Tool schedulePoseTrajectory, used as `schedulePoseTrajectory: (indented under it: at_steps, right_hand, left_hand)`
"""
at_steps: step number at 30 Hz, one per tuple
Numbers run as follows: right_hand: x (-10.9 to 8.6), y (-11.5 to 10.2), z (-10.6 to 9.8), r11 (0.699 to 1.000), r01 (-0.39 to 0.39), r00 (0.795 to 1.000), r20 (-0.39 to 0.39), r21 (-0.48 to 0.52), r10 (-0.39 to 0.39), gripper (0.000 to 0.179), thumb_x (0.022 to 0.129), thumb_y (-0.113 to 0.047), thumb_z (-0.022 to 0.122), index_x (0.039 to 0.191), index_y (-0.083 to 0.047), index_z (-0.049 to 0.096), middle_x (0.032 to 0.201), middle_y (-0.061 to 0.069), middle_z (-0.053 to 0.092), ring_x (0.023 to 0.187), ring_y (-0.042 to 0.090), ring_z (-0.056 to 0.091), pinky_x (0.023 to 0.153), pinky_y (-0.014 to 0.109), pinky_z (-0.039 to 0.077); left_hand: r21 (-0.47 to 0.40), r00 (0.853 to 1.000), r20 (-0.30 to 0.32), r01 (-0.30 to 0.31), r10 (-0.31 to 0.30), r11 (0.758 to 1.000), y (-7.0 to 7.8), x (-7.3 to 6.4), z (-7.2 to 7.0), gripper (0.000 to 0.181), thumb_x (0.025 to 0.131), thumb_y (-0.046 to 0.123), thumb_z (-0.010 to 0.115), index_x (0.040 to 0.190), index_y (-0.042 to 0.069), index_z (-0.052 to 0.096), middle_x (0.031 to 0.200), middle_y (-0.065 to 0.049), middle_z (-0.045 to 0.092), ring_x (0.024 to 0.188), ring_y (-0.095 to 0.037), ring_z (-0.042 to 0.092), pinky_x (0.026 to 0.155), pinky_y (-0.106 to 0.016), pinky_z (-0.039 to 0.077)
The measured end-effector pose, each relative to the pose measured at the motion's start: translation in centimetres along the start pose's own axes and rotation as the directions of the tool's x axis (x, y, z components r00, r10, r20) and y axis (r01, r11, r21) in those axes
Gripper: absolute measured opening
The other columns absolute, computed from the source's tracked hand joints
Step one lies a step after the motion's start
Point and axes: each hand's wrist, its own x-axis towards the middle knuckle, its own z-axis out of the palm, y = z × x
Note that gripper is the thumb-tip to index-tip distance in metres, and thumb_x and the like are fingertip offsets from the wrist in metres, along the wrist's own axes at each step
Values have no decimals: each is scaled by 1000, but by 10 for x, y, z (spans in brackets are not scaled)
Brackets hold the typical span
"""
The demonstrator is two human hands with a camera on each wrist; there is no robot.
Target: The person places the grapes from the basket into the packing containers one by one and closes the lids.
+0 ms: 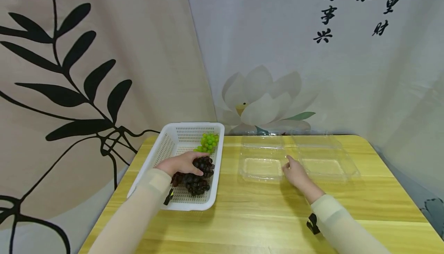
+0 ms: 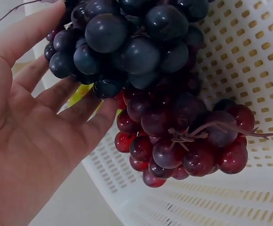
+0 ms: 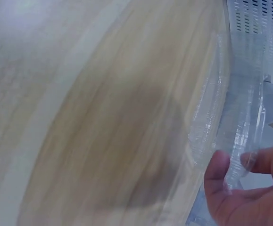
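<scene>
My left hand [image 1: 183, 163] reaches into a white plastic basket [image 1: 189, 207] and holds a bunch of black grapes [image 2: 141, 54], thumb on one side and fingers beneath. A bunch of red grapes [image 2: 178, 150] hangs or lies beside it; which of the two cannot be told. Green grapes [image 1: 209, 142] lie at the basket's far right corner. On the table, my right hand [image 1: 296, 173] pinches the side edge of a clear plastic box [image 3: 240, 113] between thumb and fingers. That box stands with its lid raised behind it.
Another clear plastic box [image 1: 322, 167] stands right of the first, also with its lid up. Both are near the far edge of the wooden table [image 1: 243, 223]. A printed curtain [image 1: 166, 53] hangs right behind the table.
</scene>
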Motion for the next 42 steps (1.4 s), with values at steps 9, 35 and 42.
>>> schedulePoseTrajectory:
  at_steps: [9, 35, 42]
  right_hand:
    - [1, 5, 4, 998, -4, 1000, -19, 56, 5, 58, 95, -5, 48, 142, 16, 22, 103, 26, 56, 47, 11, 52, 47, 27, 46]
    - [-1, 3, 0, 990, -48, 999, -9, 135, 50, 57, 94, -2, 48, 144, 9, 24, 95, 18, 53, 57, 16, 55, 50, 26, 50]
    - [0, 5, 0, 989, -42, 999, -17, 145, 45, 57, 94, -1, 49, 145, 9, 24, 90, 16, 53, 55, 17, 55, 48, 25, 47]
  left_hand:
    - [75, 998, 15, 62, -63, 995, 11, 4, 6, 77, 83, 18, 73, 148, 24, 32, 153, -10, 29, 140, -35, 27, 108, -53, 33]
    - [66, 994, -92, -57, 63, 996, -2, 0, 0, 43, 85, 17, 71, 127, 13, 61, 135, -11, 54, 129, -34, 44, 104, -49, 41]
    - [12, 977, -183, -111, 111, 994, -4, -9, -8, 40, 86, 18, 70, 124, 10, 63, 132, -14, 56, 126, -36, 46, 101, -50, 43]
